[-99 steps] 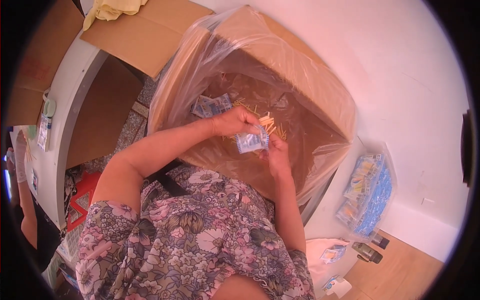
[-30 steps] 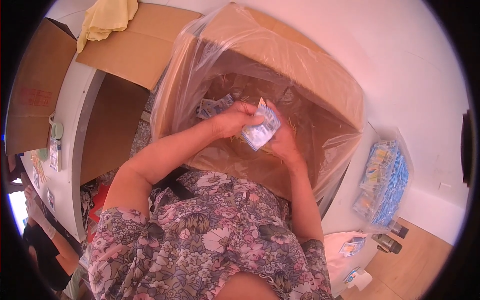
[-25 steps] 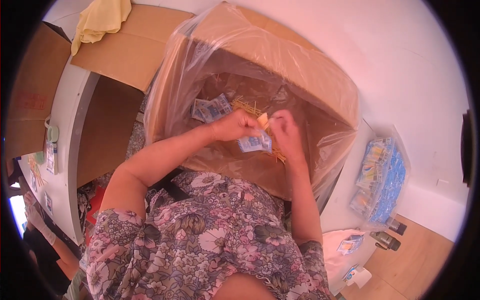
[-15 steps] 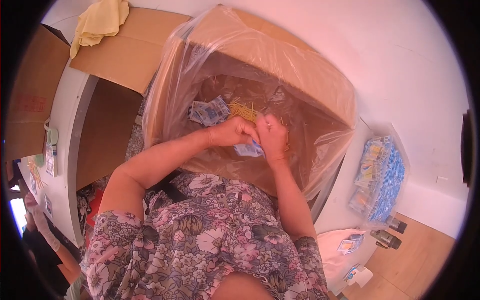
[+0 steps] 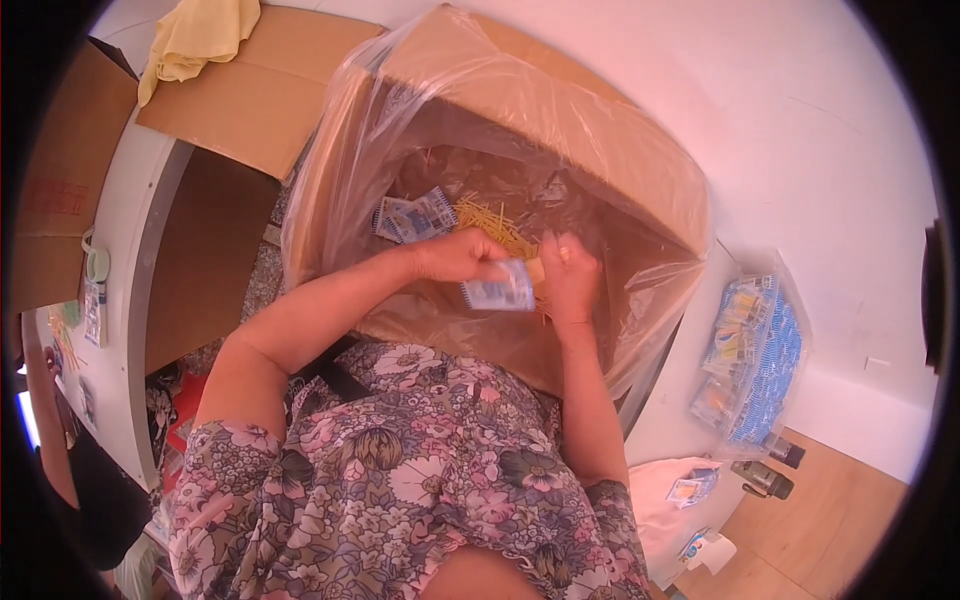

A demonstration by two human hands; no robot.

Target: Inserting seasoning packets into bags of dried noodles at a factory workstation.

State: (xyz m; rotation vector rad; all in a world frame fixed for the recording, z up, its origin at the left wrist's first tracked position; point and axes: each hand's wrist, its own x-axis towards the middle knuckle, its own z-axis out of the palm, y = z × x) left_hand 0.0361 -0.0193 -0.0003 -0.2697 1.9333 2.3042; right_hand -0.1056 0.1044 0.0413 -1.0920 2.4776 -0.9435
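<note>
Before you, a plastic-lined cardboard box (image 5: 530, 85) carries loose thin yellow sticks (image 5: 490, 222) and, just left of them, blue-edged clear packets (image 5: 415, 215). To your right, the white counter (image 5: 660, 415) bears a clear plastic bag (image 5: 748, 355) full of packets and a pink cloth (image 5: 652, 497).

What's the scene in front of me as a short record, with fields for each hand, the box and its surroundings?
Left hand: holding a blue-and-white packet
Right hand: curled beside that packet; grip unclear
Box: cardboard, with clear plastic liner
Inside: yellow sticks, more packets
Right side: clear bag of packets
Upper left: yellow cloth on cardboard flap
</note>
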